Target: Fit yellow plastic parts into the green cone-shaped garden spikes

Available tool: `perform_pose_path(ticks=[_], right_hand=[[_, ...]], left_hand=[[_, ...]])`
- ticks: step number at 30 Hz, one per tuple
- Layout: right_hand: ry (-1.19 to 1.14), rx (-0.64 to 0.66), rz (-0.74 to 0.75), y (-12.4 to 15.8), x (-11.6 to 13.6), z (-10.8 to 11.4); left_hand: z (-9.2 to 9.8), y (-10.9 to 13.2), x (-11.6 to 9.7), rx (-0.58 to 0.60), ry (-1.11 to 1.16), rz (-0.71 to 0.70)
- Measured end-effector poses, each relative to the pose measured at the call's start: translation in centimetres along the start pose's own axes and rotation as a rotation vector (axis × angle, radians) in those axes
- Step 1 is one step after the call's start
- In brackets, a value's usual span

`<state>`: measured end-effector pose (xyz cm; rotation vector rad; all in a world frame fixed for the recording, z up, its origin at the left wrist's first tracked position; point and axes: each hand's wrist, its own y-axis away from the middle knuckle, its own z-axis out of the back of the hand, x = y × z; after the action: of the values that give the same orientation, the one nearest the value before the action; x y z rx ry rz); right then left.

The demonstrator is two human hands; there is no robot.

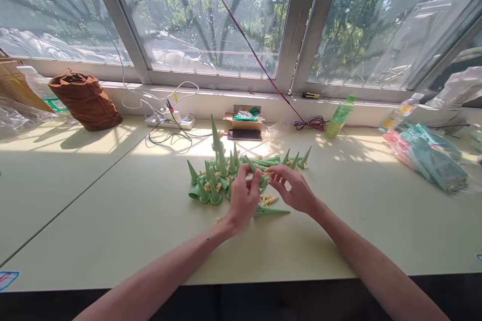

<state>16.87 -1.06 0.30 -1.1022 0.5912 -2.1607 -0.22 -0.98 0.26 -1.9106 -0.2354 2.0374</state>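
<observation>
Near the middle of the table, my left hand (243, 198) is closed round a light green plastic cone (250, 164), its tip slanting up and left. My right hand (295, 190) meets it from the right, thumb and fingertips pinching a small cream-coloured piece (268, 174) against or very near the cone's base. Several similar green cones (215, 195) stand in a cluster left of my hands, some with cream bits around their bases. Loose cream pegs (269, 200) lie below my fingers. A long green spike (276, 211) lies flat beside my left wrist.
Behind the cones are a small cardboard box (246, 123) and a dark phone (244, 134). A power strip (171, 121) with cables, a brown cloth bag (86, 101), a green bottle (340, 116) and plastic-wrapped packs (433, 155) line the window side.
</observation>
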Motion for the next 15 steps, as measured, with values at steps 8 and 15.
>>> perform_pose_path(ticks=[8, 15], right_hand=[[0.001, -0.006, 0.002, -0.12, 0.12, 0.06], [0.001, -0.008, 0.015, -0.17, 0.05, 0.03]], left_hand=[[-0.07, -0.18, 0.06, -0.013, 0.039, 0.035], [-0.05, -0.34, -0.19, -0.001, 0.086, 0.081]])
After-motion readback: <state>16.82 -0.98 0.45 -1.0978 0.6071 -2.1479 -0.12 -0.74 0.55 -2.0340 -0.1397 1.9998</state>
